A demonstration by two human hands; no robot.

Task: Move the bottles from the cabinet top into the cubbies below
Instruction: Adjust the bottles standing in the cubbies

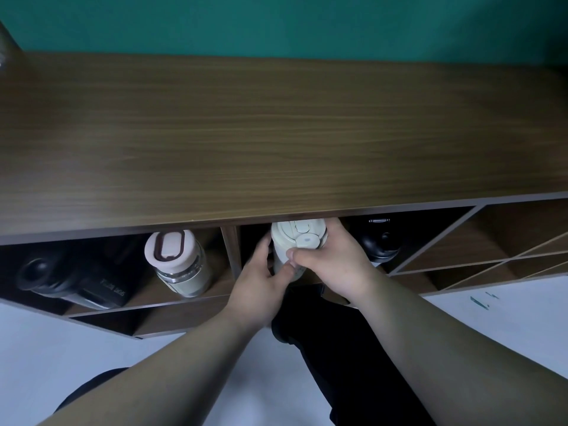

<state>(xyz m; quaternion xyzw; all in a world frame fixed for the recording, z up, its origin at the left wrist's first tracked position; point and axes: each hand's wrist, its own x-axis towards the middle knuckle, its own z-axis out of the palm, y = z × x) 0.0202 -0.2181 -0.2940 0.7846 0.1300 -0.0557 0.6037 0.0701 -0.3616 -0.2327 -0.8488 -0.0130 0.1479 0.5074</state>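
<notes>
Both forearms reach in from below. Left hand and right hand each have a closed grip on the cream bottle, which sits upright in the middle cubby. Left cubby: glass bottle with pink lid beside a black bottle. Right of the hands: another black bottle. Cabinet top behind.

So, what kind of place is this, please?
Probably an indoor room, a home or office; I cannot tell which. A long wooden cabinet with cubbies holding bottles stands against a teal wall on a pale floor.
</notes>
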